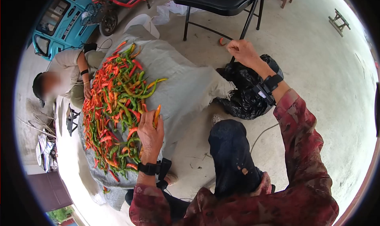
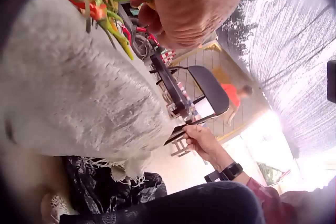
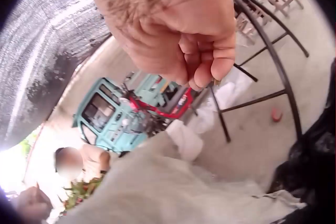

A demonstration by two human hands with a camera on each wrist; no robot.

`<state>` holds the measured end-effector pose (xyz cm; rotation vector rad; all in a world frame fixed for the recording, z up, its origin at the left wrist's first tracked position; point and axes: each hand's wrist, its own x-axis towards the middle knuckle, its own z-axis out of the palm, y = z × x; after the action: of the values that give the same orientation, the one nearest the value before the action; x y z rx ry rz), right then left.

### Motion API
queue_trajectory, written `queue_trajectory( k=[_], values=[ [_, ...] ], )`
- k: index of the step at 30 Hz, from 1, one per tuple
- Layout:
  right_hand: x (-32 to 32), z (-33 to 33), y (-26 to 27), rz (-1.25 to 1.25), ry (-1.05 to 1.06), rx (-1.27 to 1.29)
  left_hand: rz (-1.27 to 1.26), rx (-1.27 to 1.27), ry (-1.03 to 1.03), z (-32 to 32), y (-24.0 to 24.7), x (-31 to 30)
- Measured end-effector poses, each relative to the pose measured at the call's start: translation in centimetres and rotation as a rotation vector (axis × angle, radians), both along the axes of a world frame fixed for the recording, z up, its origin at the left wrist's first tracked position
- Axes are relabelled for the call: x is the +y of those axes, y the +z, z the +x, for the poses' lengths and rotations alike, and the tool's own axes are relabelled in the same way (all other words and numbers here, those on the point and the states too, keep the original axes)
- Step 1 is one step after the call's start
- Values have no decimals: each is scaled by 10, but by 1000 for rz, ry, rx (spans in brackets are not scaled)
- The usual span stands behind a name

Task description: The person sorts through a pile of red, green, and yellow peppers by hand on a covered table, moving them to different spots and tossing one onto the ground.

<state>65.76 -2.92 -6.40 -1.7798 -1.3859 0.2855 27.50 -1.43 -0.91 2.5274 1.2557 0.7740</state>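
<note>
My left hand (image 1: 151, 137) grips an orange chili pepper (image 1: 157, 113), which sticks up past the fingers, at the near right side of a pile of red and green chili peppers (image 1: 118, 95). The pile lies on a grey woven sheet (image 1: 178, 67). My right hand (image 1: 242, 51) is held out over a black plastic bag (image 1: 247, 93), its fingers curled inward. In the right wrist view, the curled fingers (image 3: 202, 71) show no chili pepper between them, only a tiny dark bit at one fingertip.
Across the pile a person (image 1: 67, 71) bends with one hand at the peppers. A black folding chair (image 1: 219, 0) stands beyond the bag, with a red chili pepper (image 1: 221, 41) on the floor beside it. A white bucket (image 1: 144, 22) and a blue three-wheeled vehicle (image 1: 59, 22) stand further back.
</note>
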Motion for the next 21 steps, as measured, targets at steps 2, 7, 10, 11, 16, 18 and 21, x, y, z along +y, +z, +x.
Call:
queue_trajectory(
  k=[2,7,10,11,16,18,21],
  values=[
    [4,28,-47,-71,-2,-111,32,54,-42,15,-9,15],
    [26,58,-141,-257,-107,-32,19,184,-149,18,-41,48],
    [55,67,-182,-455,-127,-227,-1,247,-137,19,-41,49],
    [63,69,-193,-488,-143,-207,-3,245,-134,21,-40,50],
    [106,74,-231,-577,-187,-150,-58,330,-82,24,-41,51],
    [126,73,-248,-564,-211,-125,-70,360,-65,19,-47,51],
    [154,76,-268,-566,-245,-98,-60,375,-86,21,-50,54]
  ],
)
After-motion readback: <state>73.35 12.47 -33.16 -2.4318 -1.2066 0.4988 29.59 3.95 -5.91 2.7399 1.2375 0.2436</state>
